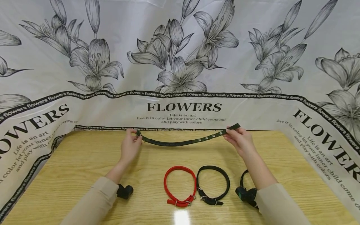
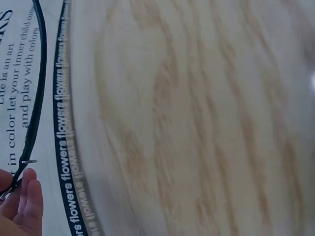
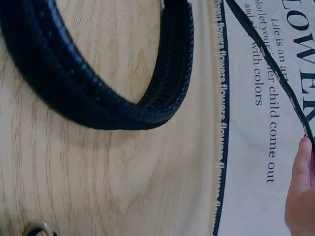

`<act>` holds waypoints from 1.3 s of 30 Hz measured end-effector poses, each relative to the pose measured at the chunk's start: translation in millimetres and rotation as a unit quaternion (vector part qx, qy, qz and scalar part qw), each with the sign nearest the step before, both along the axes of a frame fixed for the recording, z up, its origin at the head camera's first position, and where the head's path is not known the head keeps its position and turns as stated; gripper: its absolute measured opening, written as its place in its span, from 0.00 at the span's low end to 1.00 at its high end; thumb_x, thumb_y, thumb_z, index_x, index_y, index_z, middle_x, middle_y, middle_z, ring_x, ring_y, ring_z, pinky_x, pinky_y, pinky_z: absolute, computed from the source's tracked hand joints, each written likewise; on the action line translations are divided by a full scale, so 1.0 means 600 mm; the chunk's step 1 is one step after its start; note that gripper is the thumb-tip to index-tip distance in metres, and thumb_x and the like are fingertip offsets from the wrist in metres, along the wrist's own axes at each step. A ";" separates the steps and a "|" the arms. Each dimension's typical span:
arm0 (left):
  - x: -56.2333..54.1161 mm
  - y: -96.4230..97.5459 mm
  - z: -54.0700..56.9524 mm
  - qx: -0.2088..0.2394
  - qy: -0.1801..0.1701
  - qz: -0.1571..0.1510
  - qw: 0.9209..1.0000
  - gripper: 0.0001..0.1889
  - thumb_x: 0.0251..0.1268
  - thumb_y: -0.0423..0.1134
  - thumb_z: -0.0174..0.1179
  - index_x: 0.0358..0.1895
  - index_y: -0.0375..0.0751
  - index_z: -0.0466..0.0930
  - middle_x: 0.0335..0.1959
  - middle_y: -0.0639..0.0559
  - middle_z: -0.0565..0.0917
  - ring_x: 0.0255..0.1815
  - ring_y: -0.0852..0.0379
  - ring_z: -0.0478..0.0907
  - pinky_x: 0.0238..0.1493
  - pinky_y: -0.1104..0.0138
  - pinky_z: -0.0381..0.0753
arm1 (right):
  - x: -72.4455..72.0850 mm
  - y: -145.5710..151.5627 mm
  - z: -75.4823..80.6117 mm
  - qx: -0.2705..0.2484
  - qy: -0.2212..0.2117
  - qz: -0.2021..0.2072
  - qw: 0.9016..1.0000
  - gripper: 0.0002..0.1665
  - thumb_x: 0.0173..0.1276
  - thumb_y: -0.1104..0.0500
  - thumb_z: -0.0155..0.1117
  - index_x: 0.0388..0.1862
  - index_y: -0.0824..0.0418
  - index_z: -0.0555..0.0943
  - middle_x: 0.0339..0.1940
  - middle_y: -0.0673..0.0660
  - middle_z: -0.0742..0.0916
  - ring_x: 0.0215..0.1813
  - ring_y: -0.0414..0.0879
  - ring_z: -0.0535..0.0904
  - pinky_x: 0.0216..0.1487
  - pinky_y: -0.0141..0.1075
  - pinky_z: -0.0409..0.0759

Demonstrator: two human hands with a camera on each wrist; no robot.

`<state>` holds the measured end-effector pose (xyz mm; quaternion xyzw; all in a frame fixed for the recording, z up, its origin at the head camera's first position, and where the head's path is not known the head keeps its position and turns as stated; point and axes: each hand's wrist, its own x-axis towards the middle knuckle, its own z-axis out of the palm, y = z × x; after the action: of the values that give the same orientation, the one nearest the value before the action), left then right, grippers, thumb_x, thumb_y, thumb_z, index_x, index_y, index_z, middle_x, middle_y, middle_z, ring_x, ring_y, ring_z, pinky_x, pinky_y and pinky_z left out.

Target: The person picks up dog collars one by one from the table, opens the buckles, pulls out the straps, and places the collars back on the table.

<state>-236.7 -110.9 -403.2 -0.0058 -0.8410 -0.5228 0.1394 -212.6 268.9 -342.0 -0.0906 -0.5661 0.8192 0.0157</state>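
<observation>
A dark green collar (image 1: pixel 174 143) with metal eyelets is stretched between both hands, sagging in the middle above the back of the table. My left hand (image 1: pixel 131 146) pinches its buckle end; in the left wrist view, the fingers (image 2: pixel 32 206) grip it beside a thin metal piece. Near the eyelet end, my right hand (image 1: pixel 240 140) pinches the strap, whose tip sticks out past the fingers. The right wrist view shows the strap edge-on, meeting the fingertips (image 3: pixel 304 147).
A red collar (image 1: pixel 166 181) and a black collar (image 1: pixel 228 181), both buckled into loops, lie side by side at the front. Another dark collar (image 1: pixel 242 178) is partly hidden behind the right forearm. A printed flower cloth (image 1: pixel 182 84) hangs behind the table (image 1: pixel 152 175).
</observation>
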 end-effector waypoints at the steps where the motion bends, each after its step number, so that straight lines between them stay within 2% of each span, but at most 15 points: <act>1: -0.001 0.001 -0.002 -0.005 0.000 0.002 1.000 0.13 0.68 0.30 0.51 0.51 0.31 0.63 0.33 0.34 0.83 0.32 0.43 0.81 0.30 0.66 0.73 | -0.002 0.001 -0.002 0.004 -0.005 0.000 1.000 0.18 0.66 0.72 0.55 0.53 0.72 0.66 0.33 0.52 0.83 0.29 0.40 0.83 0.38 0.27 0.81; 3: -0.005 0.002 -0.006 -0.008 0.000 0.005 1.000 0.12 0.67 0.30 0.51 0.51 0.31 0.64 0.33 0.34 0.83 0.30 0.43 0.81 0.27 0.68 0.71 | -0.005 0.004 -0.007 0.014 -0.011 0.001 1.000 0.18 0.66 0.71 0.55 0.54 0.73 0.66 0.32 0.52 0.83 0.30 0.40 0.83 0.38 0.27 0.81; 8: -0.013 0.005 -0.015 -0.010 0.023 0.011 1.000 0.17 0.65 0.26 0.50 0.56 0.30 0.65 0.31 0.33 0.82 0.30 0.43 0.81 0.22 0.70 0.70 | -0.015 0.005 -0.014 0.030 -0.011 -0.003 0.999 0.07 0.66 0.71 0.55 0.42 0.64 0.75 0.32 0.53 0.82 0.29 0.40 0.83 0.37 0.27 0.81; 12: -0.017 0.007 -0.023 -0.012 0.036 0.012 0.999 0.16 0.63 0.24 0.52 0.54 0.31 0.69 0.34 0.32 0.82 0.30 0.43 0.81 0.23 0.69 0.73 | -0.025 0.008 -0.014 0.037 -0.021 -0.013 0.999 0.06 0.66 0.71 0.56 0.37 0.61 0.75 0.30 0.53 0.82 0.29 0.40 0.83 0.36 0.27 0.81; 16: -0.022 0.012 -0.023 -0.011 0.029 0.019 0.999 0.13 0.62 0.25 0.54 0.50 0.30 0.70 0.38 0.34 0.81 0.33 0.44 0.80 0.31 0.65 0.78 | -0.033 0.012 -0.011 0.033 -0.039 -0.030 0.998 0.07 0.65 0.72 0.56 0.38 0.62 0.75 0.28 0.53 0.83 0.27 0.40 0.83 0.35 0.28 0.81; 22: -0.029 0.013 -0.014 -0.027 0.019 0.029 0.999 0.09 0.61 0.29 0.59 0.43 0.31 0.73 0.35 0.35 0.82 0.33 0.44 0.81 0.33 0.57 0.79 | -0.044 0.016 -0.007 0.037 -0.072 -0.047 0.996 0.15 0.65 0.72 0.55 0.51 0.69 0.70 0.23 0.53 0.84 0.24 0.40 0.83 0.34 0.28 0.81; 27: -0.038 0.009 -0.007 -0.037 0.022 0.037 0.998 0.07 0.61 0.31 0.60 0.39 0.32 0.75 0.36 0.35 0.81 0.35 0.43 0.80 0.35 0.55 0.77 | -0.054 0.019 -0.010 0.039 -0.073 -0.057 0.995 0.13 0.65 0.73 0.54 0.48 0.69 0.70 0.23 0.53 0.84 0.24 0.40 0.82 0.34 0.28 0.81; 30: -0.045 0.005 -0.006 -0.016 0.014 0.046 0.999 0.07 0.61 0.30 0.60 0.39 0.30 0.76 0.36 0.35 0.81 0.34 0.43 0.79 0.33 0.59 0.77 | -0.060 0.018 -0.013 0.042 -0.078 -0.059 0.994 0.17 0.65 0.73 0.54 0.53 0.72 0.68 0.22 0.53 0.84 0.24 0.40 0.83 0.33 0.27 0.81; 35: -0.053 0.001 -0.004 0.049 -0.018 0.047 0.998 0.08 0.63 0.30 0.58 0.42 0.28 0.76 0.37 0.33 0.81 0.35 0.40 0.80 0.30 0.69 0.78 | -0.067 0.019 -0.021 0.050 -0.099 -0.065 0.992 0.28 0.66 0.72 0.54 0.65 0.74 0.61 0.21 0.52 0.83 0.24 0.39 0.82 0.35 0.27 0.81; 37: -0.054 0.001 -0.003 0.082 -0.035 0.046 0.995 0.09 0.64 0.29 0.56 0.44 0.27 0.76 0.37 0.33 0.80 0.35 0.40 0.80 0.33 0.68 0.80 | -0.069 0.021 -0.024 0.048 -0.111 -0.067 0.990 0.29 0.66 0.72 0.53 0.66 0.73 0.60 0.21 0.51 0.83 0.25 0.39 0.82 0.37 0.28 0.81; 39: -0.055 0.001 -0.001 0.132 -0.061 0.042 0.989 0.10 0.66 0.30 0.55 0.46 0.27 0.74 0.37 0.36 0.79 0.36 0.43 0.80 0.37 0.66 0.82 | -0.071 0.025 -0.026 0.039 -0.119 -0.073 0.989 0.29 0.66 0.72 0.53 0.66 0.72 0.60 0.22 0.51 0.83 0.25 0.39 0.82 0.39 0.29 0.81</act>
<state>-270.0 -110.3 -403.7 0.0798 -0.7713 -0.6220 0.1092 -255.2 283.8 -357.8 -0.2284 -0.5872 0.7764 0.0116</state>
